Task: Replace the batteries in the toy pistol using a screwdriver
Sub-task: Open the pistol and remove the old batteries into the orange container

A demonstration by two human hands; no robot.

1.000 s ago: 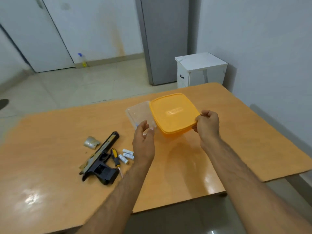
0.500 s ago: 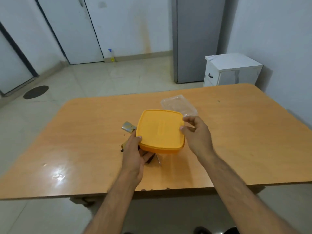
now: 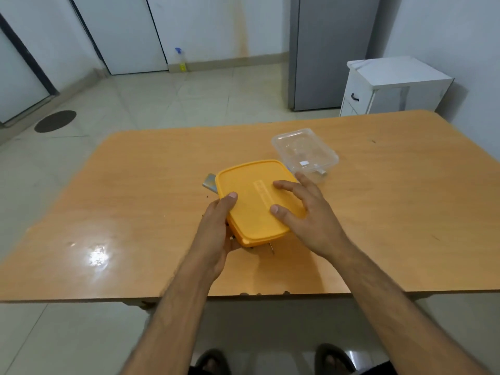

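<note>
Gripping the yellow box (image 3: 257,201) at its near-left edge, left hand (image 3: 216,231) curls round it, thumb on the lid. Right hand (image 3: 308,215) rests spread fingers (image 3: 284,185) flat on the lid, relaxed. Toy pistol almost wholly hidden beneath box and left fingers; only dark bits show. Screwdriver tip (image 3: 271,248) pokes out below the box edge. Grey cover piece (image 3: 209,182) peeks past the thumb. Clear tub (image 3: 305,152) sits beyond the right fingertips.

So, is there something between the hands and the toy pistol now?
Yes. The orange lidded box, gripped by the left hand with the right hand spread on its lid, covers the spot; only a metal tip shows beneath.
</note>
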